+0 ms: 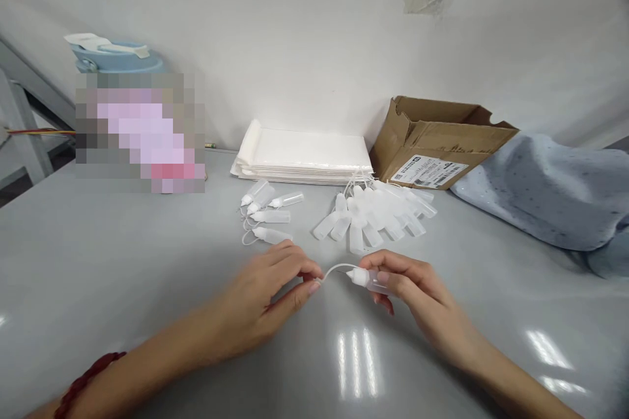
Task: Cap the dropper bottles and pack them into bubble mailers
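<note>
My right hand [410, 285] is closed round a small translucent bottle [368, 279] that lies sideways, its white nozzle pointing left. A thin white strap [339, 266] arches from the bottle's neck to my left hand [285, 285], whose thumb and forefinger pinch its far end. Beyond my left hand lie several similar bottles [273, 216] with looped straps. A larger heap of translucent bottles [376, 213] is spread on the table beyond my right hand.
The grey table [196, 262] meets a white wall. Against it lie a stack of white sheets or sleeves [309, 150] and an open cardboard box [437, 144]. Grey-blue cloth [545, 190] is at the right. A light-blue container [118, 59] stands behind a pixelated area at the left.
</note>
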{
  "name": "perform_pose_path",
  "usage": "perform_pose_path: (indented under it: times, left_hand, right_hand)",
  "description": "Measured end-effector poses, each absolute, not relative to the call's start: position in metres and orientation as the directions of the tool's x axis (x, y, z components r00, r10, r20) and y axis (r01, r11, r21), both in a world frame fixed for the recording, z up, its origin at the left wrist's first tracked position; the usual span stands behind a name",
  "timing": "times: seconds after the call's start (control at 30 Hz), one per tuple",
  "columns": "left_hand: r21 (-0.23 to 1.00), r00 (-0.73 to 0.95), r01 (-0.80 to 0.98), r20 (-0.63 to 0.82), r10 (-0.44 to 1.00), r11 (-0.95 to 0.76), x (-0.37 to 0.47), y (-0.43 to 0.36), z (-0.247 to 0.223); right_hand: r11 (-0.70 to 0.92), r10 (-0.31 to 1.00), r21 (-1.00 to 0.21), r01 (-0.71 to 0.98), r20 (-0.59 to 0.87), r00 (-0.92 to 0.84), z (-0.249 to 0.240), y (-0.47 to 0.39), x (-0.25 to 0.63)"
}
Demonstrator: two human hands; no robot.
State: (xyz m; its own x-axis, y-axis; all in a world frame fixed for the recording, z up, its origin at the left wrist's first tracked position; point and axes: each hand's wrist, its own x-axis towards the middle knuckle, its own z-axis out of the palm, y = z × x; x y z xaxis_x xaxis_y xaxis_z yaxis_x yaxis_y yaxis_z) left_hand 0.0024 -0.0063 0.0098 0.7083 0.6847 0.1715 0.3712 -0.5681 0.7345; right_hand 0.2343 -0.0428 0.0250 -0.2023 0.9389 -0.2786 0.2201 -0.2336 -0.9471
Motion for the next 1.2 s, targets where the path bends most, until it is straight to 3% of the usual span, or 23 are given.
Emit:
perform_pose_path:
  times: [0.23, 0.83, 1.2]
  left_hand:
    - [0.737, 0.698, 0.334, 0.225, 0.68, -0.587, 0.0033, -0.0092, 0.0073]
    - [0.78, 0.723, 0.33, 0.154, 0.674, -0.532, 0.0062, -0.0104, 0.0095]
    - [0.769, 0.732, 0.335, 0.152, 0.664, -0.545, 0.0069, -0.0105, 0.011]
  right_hand:
    - [-0.27, 0.922, -0.944, 0.191, -0.311, -0.23, 0.023, -0.0475, 0.2299]
    - [-0.32, 0.893, -0.941, 0.11, -0.339, -0.297, 0.0243, -0.0506, 0.2276]
    - [-0.326, 0.895, -0.931, 0.165, -0.36, -0.264, 0.0243, -0.0509, 0.2253]
